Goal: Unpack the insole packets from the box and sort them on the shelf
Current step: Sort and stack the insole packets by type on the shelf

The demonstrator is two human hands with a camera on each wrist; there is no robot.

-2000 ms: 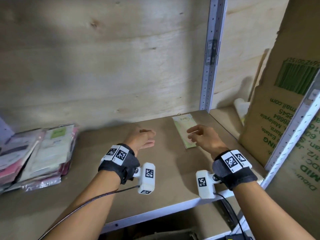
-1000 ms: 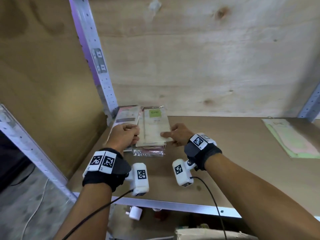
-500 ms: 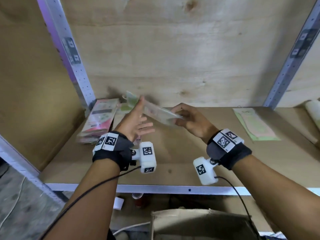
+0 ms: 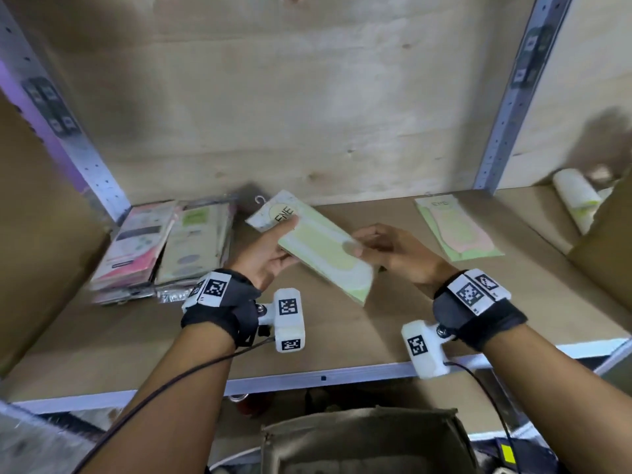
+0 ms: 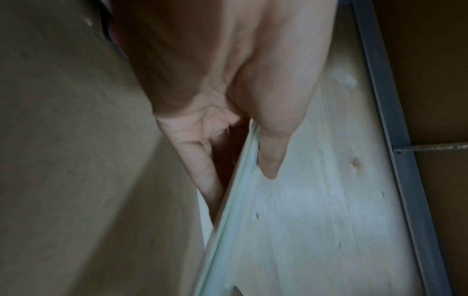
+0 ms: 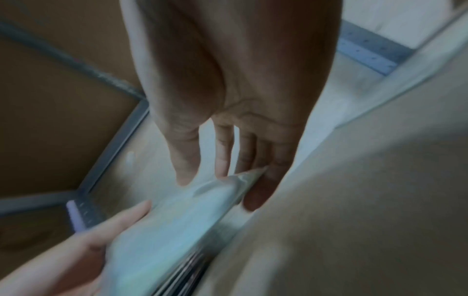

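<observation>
The left hand (image 5: 228, 90) pinched a pale packet (image 5: 291, 210) edge. Thumb (image 5: 271, 156) lay on top, fingers (image 5: 205, 176) beneath. A grey metal upright (image 5: 395, 140) stood beside it.

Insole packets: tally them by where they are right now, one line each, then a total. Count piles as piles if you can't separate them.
Held in both hands: 1, the green packet, gripped by the left hand and the right hand.
Lying alone on the shelf: 1, the green-and-pink packet.
Stacked at the left: 2 piles; the packets in them cannot be counted.
Total: 2 single packets plus 2 piles.
</observation>
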